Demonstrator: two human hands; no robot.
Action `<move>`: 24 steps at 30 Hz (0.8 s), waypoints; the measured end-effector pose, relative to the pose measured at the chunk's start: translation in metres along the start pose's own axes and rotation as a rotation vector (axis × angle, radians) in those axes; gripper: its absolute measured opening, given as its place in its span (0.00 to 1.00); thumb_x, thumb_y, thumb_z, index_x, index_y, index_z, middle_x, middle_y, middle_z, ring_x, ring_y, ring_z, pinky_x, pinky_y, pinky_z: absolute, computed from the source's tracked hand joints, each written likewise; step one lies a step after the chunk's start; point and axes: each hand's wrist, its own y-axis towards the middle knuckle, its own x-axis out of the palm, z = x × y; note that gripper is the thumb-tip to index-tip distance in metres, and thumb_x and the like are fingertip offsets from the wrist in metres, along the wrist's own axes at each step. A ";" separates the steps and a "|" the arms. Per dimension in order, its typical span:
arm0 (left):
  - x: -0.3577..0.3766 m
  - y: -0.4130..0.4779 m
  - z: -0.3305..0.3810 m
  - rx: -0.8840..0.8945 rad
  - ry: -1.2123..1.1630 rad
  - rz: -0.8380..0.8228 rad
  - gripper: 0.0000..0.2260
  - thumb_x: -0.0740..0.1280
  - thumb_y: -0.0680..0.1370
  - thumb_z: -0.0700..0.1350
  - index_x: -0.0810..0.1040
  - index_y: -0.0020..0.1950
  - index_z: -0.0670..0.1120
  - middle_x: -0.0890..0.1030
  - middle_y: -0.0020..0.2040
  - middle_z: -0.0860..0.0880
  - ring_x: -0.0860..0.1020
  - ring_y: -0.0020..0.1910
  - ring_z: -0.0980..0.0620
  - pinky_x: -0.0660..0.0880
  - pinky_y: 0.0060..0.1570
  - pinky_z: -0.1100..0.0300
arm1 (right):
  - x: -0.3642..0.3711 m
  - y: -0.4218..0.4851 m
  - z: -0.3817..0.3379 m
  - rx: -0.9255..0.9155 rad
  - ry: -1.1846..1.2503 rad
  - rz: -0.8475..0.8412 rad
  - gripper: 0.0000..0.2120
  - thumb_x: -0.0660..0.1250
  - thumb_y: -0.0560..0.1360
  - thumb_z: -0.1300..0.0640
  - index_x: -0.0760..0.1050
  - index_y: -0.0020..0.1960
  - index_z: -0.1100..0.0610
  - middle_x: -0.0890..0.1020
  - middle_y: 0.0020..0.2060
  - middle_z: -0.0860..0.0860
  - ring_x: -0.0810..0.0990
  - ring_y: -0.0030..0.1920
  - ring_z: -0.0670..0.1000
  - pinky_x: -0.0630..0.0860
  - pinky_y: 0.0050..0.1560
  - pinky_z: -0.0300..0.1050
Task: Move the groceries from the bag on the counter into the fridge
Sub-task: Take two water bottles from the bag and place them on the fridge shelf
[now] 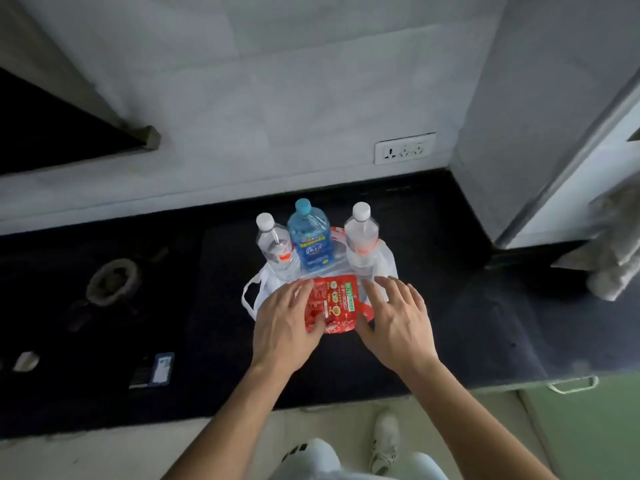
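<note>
Dark bench (pixel 450 306) under grey tiled wall (pixel 259 81), socket (pixel 404 153) at one o'clock. White bag (pixel 386 261) at centre, three bottles upright. Left hand (pixel 284 323) and right hand (pixel 398 323) spread apart, fingers loose, flanking red packet (pixel 334 303).

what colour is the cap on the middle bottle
Light blue: the middle bottle has a light blue cap, seen in the head view.
</note>
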 end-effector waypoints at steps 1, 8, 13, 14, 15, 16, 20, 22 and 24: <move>0.000 0.001 0.002 -0.025 0.001 0.005 0.28 0.57 0.75 0.60 0.72 0.70 0.47 0.77 0.66 0.50 0.75 0.65 0.51 0.73 0.64 0.55 | 0.001 0.005 0.004 -0.020 0.007 -0.015 0.25 0.63 0.74 0.44 0.75 0.68 0.54 0.80 0.63 0.56 0.78 0.65 0.60 0.73 0.66 0.62; 0.000 -0.009 -0.004 -0.227 -0.053 0.088 0.23 0.70 0.75 0.54 0.72 0.66 0.48 0.80 0.57 0.51 0.78 0.54 0.52 0.78 0.51 0.57 | 0.006 0.034 0.030 -0.003 0.140 -0.044 0.28 0.64 0.74 0.44 0.72 0.71 0.55 0.81 0.62 0.57 0.79 0.62 0.61 0.76 0.63 0.61; 0.011 -0.009 -0.024 -0.393 -0.140 0.089 0.24 0.70 0.75 0.55 0.72 0.69 0.49 0.78 0.65 0.50 0.76 0.62 0.49 0.77 0.56 0.53 | 0.018 0.050 0.036 0.103 0.225 -0.104 0.30 0.72 0.73 0.48 0.70 0.72 0.54 0.79 0.63 0.57 0.78 0.64 0.62 0.74 0.62 0.61; 0.012 -0.006 -0.028 -0.417 -0.164 0.090 0.24 0.70 0.76 0.55 0.72 0.69 0.49 0.77 0.66 0.50 0.76 0.63 0.49 0.77 0.57 0.52 | 0.019 0.054 0.035 0.117 0.237 -0.104 0.30 0.73 0.73 0.48 0.70 0.72 0.54 0.79 0.63 0.57 0.78 0.63 0.61 0.75 0.61 0.61; 0.013 -0.003 -0.031 -0.443 -0.198 0.095 0.24 0.69 0.76 0.55 0.71 0.70 0.50 0.77 0.66 0.51 0.75 0.63 0.49 0.77 0.57 0.52 | 0.020 0.058 0.035 0.131 0.254 -0.106 0.30 0.73 0.73 0.48 0.70 0.72 0.54 0.79 0.63 0.56 0.77 0.63 0.61 0.75 0.61 0.61; 0.013 0.002 -0.035 -0.472 -0.239 0.103 0.24 0.69 0.76 0.55 0.71 0.70 0.50 0.77 0.66 0.51 0.75 0.64 0.49 0.76 0.58 0.52 | 0.020 0.063 0.035 0.145 0.275 -0.107 0.30 0.73 0.73 0.49 0.69 0.72 0.55 0.79 0.62 0.56 0.77 0.62 0.61 0.75 0.60 0.60; 0.020 0.025 -0.050 -0.562 -0.476 0.149 0.25 0.71 0.76 0.51 0.70 0.72 0.49 0.75 0.68 0.52 0.73 0.66 0.55 0.71 0.58 0.62 | 0.031 0.079 0.035 0.250 0.404 -0.092 0.34 0.75 0.72 0.50 0.64 0.73 0.53 0.77 0.62 0.56 0.77 0.60 0.59 0.78 0.55 0.59; 0.028 0.038 -0.055 -0.592 -0.600 0.174 0.27 0.72 0.75 0.50 0.69 0.72 0.49 0.74 0.68 0.53 0.72 0.66 0.58 0.71 0.60 0.62 | 0.040 0.087 0.036 0.302 0.499 -0.070 0.38 0.77 0.71 0.49 0.60 0.74 0.50 0.76 0.66 0.55 0.76 0.63 0.58 0.78 0.53 0.55; 0.038 0.050 -0.059 -0.605 -0.675 0.206 0.30 0.74 0.74 0.48 0.67 0.73 0.50 0.73 0.69 0.53 0.71 0.66 0.59 0.73 0.64 0.57 | 0.049 0.094 0.037 0.331 0.582 -0.059 0.41 0.78 0.70 0.49 0.58 0.75 0.50 0.75 0.68 0.54 0.76 0.65 0.56 0.75 0.54 0.51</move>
